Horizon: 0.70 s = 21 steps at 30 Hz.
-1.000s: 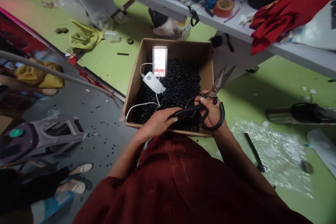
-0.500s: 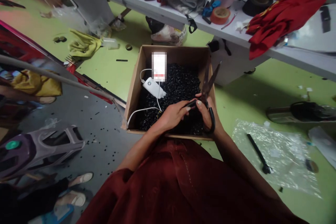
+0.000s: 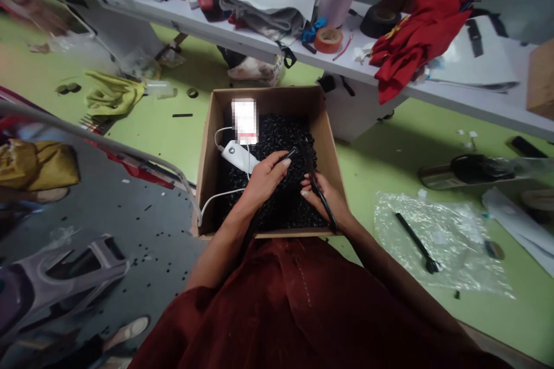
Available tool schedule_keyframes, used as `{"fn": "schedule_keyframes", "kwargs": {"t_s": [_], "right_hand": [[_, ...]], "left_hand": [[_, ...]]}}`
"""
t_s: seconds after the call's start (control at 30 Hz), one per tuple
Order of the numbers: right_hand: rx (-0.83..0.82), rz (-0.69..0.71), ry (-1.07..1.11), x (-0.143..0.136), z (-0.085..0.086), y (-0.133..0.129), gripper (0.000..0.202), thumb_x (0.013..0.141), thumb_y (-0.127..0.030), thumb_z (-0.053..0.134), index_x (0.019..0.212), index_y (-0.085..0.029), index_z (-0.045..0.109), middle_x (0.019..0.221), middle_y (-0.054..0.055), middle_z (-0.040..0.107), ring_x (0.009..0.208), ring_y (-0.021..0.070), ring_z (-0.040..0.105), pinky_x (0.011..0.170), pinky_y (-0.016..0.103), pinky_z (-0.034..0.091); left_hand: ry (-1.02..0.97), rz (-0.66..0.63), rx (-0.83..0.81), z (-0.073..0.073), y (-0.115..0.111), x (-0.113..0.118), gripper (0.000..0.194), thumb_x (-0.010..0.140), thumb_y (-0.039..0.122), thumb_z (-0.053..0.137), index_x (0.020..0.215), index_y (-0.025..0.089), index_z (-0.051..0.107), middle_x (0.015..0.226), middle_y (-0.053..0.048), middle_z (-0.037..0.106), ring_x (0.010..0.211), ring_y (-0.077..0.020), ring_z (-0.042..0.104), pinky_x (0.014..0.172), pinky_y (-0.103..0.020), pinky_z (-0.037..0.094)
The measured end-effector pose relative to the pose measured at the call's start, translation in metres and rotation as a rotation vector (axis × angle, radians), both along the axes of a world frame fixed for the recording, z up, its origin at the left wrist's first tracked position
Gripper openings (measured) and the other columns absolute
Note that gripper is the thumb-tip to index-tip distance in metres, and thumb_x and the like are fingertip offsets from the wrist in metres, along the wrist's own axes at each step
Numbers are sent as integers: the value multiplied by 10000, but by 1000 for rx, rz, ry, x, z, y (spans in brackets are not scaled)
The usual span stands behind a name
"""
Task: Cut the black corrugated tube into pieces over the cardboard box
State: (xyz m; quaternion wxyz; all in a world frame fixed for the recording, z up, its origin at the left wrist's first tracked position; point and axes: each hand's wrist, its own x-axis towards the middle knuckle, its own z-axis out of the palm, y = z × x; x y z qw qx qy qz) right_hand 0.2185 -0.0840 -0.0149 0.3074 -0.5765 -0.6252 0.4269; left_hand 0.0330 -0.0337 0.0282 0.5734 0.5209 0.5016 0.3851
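Both hands work over the cardboard box (image 3: 208,144): the left hand (image 3: 264,176) pinches the black tube (image 3: 286,157) steady, the right hand (image 3: 322,199) grips the scissors (image 3: 318,193), best kept square to it.

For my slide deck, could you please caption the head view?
Left hand holds a black strip and right hand scissors over a cardboard box of black pieces.

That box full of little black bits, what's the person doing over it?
A person in a dark red top leans over a cardboard box of small black pieces. The left hand holds a thin black tube, and the right hand grips big black scissors next to it. A white charger and its cable lie in the box too.
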Motion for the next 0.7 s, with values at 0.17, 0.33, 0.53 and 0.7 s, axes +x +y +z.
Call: {"fn": "schedule_keyframes", "kwargs": {"t_s": [0.17, 0.33, 0.53, 0.7], "right_hand": [[5, 45, -19, -2, 1, -1, 420, 839, -427, 568, 1183, -225, 436, 1081, 85, 606, 934, 205, 612, 865, 399, 490], [32, 78, -54, -2, 1, 0, 449, 822, -408, 589, 1205, -231, 432, 1071, 86, 603, 912, 206, 603, 834, 395, 498], [31, 106, -77, -2, -2, 0, 499, 817, -425, 594, 1240, -214, 433, 1087, 106, 607, 899, 216, 618, 815, 403, 504], [36, 152, -77, -2, 0, 0, 512, 826, -444, 586, 1257, -215, 429, 1105, 112, 609, 930, 225, 616, 839, 416, 499]], "left_hand": [[-116, -34, -108, 2, -2, 2, 351, 862, 315, 505, 1151, 128, 573, 668, 34, 476, 514, -46, 373, 486, -184, 316], [-90, -32, -89, -3, -2, 1, 382, 860, 333, 517, 1174, 127, 591, 660, 27, 472, 527, -48, 374, 470, -177, 301], [-43, -42, -74, -6, -3, 0, 424, 856, 352, 518, 1207, 125, 592, 644, 30, 456, 523, -54, 362, 483, -186, 309], [13, -78, -13, -10, -2, -1, 397, 862, 387, 509, 1151, 139, 620, 636, 26, 469, 546, -70, 390, 511, -196, 330]]}}
